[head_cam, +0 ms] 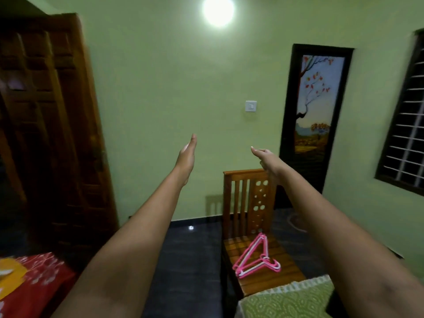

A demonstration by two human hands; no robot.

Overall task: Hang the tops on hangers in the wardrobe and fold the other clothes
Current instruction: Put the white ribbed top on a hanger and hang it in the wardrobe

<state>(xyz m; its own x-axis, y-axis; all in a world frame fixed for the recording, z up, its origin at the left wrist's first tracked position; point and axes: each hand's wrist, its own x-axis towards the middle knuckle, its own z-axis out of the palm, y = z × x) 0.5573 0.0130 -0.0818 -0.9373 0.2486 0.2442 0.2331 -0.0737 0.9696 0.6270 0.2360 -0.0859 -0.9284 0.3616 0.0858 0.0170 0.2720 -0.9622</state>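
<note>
Partly cropped red cloth (34,281), hands' (187,154) palms unseen

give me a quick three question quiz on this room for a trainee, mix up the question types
1. True or false: the pink hangers lie on the seat of the wooden chair.
2. What does the left hand hold? A) a hanger B) a shirt C) nothing
3. Fill in: the light switch is on the wall to the ____ of the framed tree painting.

Key: 1 true; 2 C, and the right hand is empty too; 3 left.
</note>
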